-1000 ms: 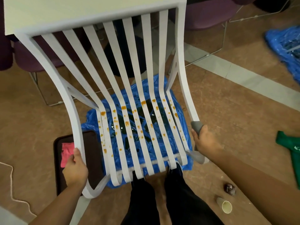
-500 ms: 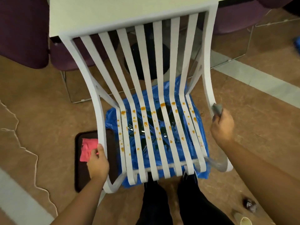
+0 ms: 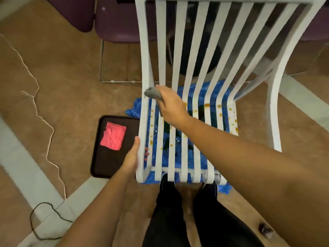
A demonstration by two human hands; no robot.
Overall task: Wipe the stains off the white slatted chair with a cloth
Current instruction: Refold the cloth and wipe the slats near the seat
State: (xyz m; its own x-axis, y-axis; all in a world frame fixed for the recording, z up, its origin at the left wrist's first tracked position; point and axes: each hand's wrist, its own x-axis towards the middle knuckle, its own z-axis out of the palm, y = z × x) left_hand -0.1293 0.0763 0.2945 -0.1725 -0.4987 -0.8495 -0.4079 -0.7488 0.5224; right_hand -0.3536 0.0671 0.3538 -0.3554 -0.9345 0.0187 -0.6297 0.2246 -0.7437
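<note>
The white slatted chair (image 3: 197,72) stands in front of me, its seat slats dotted with orange stains (image 3: 207,105). My right hand (image 3: 170,106) grips a bunched grey cloth (image 3: 152,92) and holds it at the seat's left side, where the left frame rail curves up into the back. My left hand (image 3: 132,155) grips the left frame rail near the seat's front corner, thumb on the outside and fingers curled under. Blue plastic sheeting (image 3: 179,154) lies under the chair.
A dark tray (image 3: 99,157) holding a pink cloth (image 3: 113,136) sits on the floor left of the chair. Purple chairs (image 3: 122,20) stand behind. A white cord (image 3: 35,97) and a black cable (image 3: 41,221) trail at left. My legs are below the seat.
My right hand left the right frame rail and crossed with the grey cloth to the seat's left side. The view swung left, so the chair sits further right.
</note>
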